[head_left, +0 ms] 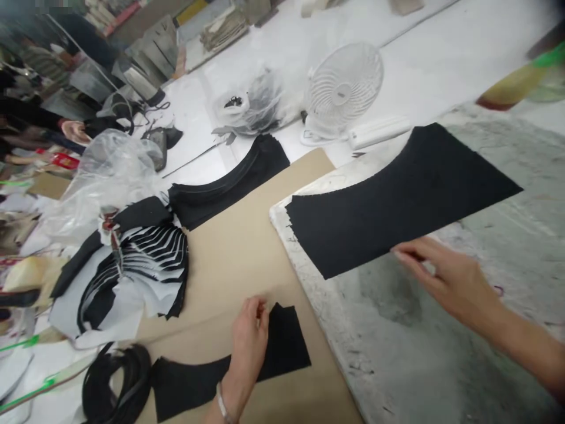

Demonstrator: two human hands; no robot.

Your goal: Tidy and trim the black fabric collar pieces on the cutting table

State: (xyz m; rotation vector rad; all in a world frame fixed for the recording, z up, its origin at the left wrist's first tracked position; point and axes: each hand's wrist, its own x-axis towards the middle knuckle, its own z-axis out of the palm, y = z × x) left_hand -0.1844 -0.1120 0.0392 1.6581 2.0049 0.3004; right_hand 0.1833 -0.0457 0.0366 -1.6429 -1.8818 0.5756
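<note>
Left hand (248, 344) is nearest. Its fingers (260, 307) are pressed together, pinching the top corner of the small black piece (286, 344). That piece lies flat on the cardboard sheet (238, 247), and its curved tail runs back under the wrist. A coil of black strips (115, 377) sits just left of it.

Right hand (448, 282) is further right, over the grey board (441, 377). Fingers are stretched out and close together, with the tips on the lower edge of the large black piece (397, 200). Can't tell if the thumb is under that edge. The piece lies across the board's near-left corner, curved edge facing away.

Handling, my read:
- The cloth is thin and limp, so grip right at the edge. Lift low so it doesn't fold on itself.
- The cut end of the large piece looks frayed, so don't drag it over the board's rough, stained surface.
- Keep one hand per piece and keep the curves facing the same way.

Mid-left is a fanned stack (145, 265) of black and white cut parts, with a clear bag (106, 171) behind it. A stack of black curved pieces (229, 182) sits at the far edge of the cardboard.

Far back on the white bench (441, 53) are a small white fan (344, 88) and a second bag of dark bits (260, 100). Other people at top left are blurred.
</note>
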